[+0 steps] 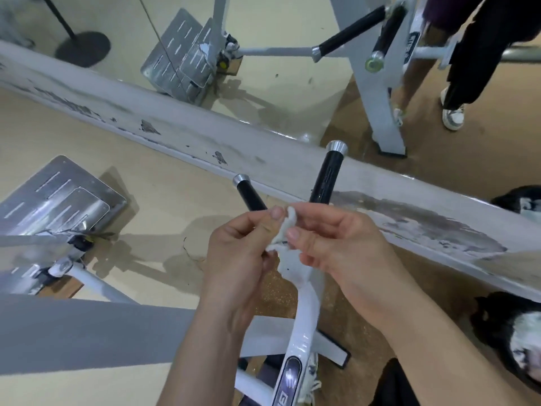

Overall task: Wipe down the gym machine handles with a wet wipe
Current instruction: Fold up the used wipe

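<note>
Across your view, from upper left to lower right, runs the long, scuffed white ledge (263, 159) at the foot of a wall mirror (278, 80), its paint chipped in several places. Below it, the glossy white tubular machine arm (306, 323) rises from the bottom edge toward your hands and forks into two grips. To the left, on the tan floor, sits a ribbed, brushed-steel foot plate (55, 200). Your left hand (237, 250) and your right hand (336, 238) meet in the middle of the view, just above the fork, with palms turned toward each other and fingers curled. Both pinch the same thing: each holds it between the thumb and the fingertips. Behind them stand the longer black rubber handle with a silver end cap (326, 177), which crosses in front of the ledge, and the shorter black rubber handle with a silver end cap (251, 194) just to its left (neither hand touches either one). The small crumpled white wet wipe (285, 227) is bunched between your two thumbs, and its lower end hangs toward the fork of the white arm; whether it touches the metal there cannot be told.
</note>
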Motion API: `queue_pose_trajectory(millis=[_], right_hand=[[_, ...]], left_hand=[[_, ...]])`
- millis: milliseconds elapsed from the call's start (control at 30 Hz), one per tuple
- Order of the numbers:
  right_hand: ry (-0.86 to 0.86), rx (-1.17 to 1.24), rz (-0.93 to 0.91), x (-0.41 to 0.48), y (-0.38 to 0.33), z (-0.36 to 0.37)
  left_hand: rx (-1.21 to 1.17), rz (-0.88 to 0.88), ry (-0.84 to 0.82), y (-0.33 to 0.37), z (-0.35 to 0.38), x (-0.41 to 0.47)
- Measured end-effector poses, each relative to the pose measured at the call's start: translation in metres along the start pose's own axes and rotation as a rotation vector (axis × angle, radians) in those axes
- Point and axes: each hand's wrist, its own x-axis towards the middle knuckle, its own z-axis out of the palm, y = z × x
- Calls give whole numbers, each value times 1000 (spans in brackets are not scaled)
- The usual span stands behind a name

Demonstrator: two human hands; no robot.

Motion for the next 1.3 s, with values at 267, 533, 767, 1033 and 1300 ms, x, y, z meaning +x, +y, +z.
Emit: queue_pose_trajectory(millis=[267, 533, 767, 1033, 1300], right_hand=[[127, 274, -3, -99, 28, -43], [236, 720, 27, -247, 44, -97], [416, 1035, -92, -367, 54, -152], [545, 669, -120, -457, 60, -205], [777, 231, -116, -502, 70, -234]], left_hand=[[226, 191, -119, -39, 32, -102], [313, 301, -99, -85, 79, -237], [17, 73, -184, -105, 119, -322], [672, -1, -803, -118, 161, -364], [917, -71, -1209, -142, 209, -413]])
